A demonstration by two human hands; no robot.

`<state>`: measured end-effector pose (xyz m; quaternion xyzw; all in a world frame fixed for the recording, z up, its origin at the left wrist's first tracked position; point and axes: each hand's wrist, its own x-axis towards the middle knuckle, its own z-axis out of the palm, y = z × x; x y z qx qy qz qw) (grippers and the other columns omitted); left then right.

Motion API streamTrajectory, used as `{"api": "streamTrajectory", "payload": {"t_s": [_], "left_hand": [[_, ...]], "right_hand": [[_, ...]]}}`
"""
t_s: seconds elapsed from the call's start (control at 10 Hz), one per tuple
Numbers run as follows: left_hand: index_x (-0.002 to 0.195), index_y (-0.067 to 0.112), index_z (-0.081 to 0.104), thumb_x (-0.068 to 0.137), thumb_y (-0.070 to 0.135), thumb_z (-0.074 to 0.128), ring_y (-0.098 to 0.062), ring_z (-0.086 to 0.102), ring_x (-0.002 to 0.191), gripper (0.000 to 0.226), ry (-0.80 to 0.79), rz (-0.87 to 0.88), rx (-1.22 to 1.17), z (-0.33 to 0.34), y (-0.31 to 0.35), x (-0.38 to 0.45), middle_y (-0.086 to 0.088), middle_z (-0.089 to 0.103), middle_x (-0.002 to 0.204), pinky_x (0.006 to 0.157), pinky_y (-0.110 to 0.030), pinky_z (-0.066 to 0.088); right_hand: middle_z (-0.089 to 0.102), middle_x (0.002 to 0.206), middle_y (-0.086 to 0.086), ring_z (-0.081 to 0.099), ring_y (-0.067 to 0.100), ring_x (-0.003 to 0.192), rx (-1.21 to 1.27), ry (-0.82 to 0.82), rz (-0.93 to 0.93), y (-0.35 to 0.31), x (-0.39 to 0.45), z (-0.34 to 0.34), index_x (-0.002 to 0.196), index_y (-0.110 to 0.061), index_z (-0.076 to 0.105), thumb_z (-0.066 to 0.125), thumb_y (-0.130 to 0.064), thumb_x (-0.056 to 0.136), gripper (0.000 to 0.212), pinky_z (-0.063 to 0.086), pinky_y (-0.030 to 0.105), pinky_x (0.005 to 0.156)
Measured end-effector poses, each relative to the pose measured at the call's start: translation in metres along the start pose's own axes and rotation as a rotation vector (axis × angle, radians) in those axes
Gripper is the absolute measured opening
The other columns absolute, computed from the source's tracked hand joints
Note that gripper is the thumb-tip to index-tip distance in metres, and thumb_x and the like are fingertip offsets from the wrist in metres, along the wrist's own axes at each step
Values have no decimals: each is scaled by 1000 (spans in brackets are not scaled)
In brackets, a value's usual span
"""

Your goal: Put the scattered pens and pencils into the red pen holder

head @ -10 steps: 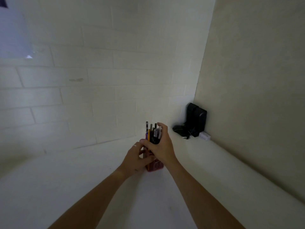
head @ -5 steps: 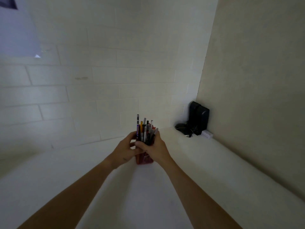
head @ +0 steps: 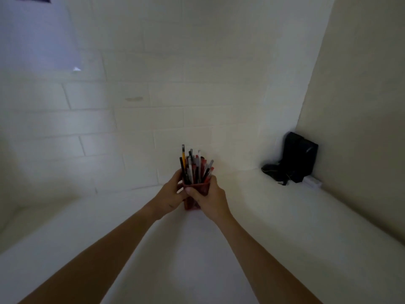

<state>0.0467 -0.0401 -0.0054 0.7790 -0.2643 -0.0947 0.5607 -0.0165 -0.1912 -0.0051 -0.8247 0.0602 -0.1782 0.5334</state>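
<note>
The red pen holder (head: pixel 198 188) stands upright on the white table (head: pixel 263 227) near the back wall, gripped from both sides. Several pens and pencils (head: pixel 194 166) stick up out of it, among them a yellow pencil, black pens and red ones. My left hand (head: pixel 169 195) wraps the holder's left side with the fingers behind it. My right hand (head: pixel 210 199) clasps its right side, the thumb across the front. The holder's lower part is mostly hidden by my hands.
A black device with a cable (head: pixel 294 160) sits in the back right corner, with a small white block (head: pixel 314 182) beside it. White brick wall runs behind the table and a plain beige wall stands on the right.
My right hand has dropped from the tops of the pens to the holder's side. Both hands now clasp the holder. The view has shifted, so the holder sits a little further left.
</note>
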Motion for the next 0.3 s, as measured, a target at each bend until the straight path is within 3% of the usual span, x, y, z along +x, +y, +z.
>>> {"api": "streamTrajectory", "payload": {"t_s": [0.1, 0.2, 0.3], "left_hand": [[156, 24, 20, 96, 14, 63, 20, 46, 123, 75, 4, 72, 82, 3, -4, -4, 20, 44, 146, 99, -5, 41], [158, 18, 11, 96, 11, 61, 22, 44, 124, 80, -10, 60, 155, 2, 0, -5, 9, 39, 152, 100, -1, 37], [158, 13, -7, 83, 32, 73, -10, 39, 142, 111, -53, 13, 167, -2, 30, -9, -6, 32, 159, 111, -18, 35]], "right_hand": [[70, 118, -3, 69, 14, 101, -12, -8, -6, 6, -7, 1, 131, -20, 47, 79, -46, 79, 66, 51, 12, 72], [69, 121, 0, 68, 18, 105, -41, -22, 8, 3, -12, 4, 132, -19, 44, 78, -44, 81, 66, 50, 14, 72], [63, 132, 2, 63, 22, 118, -52, -48, 52, -15, -8, -6, 137, -15, 42, 80, -50, 77, 79, 50, 20, 78]]}}
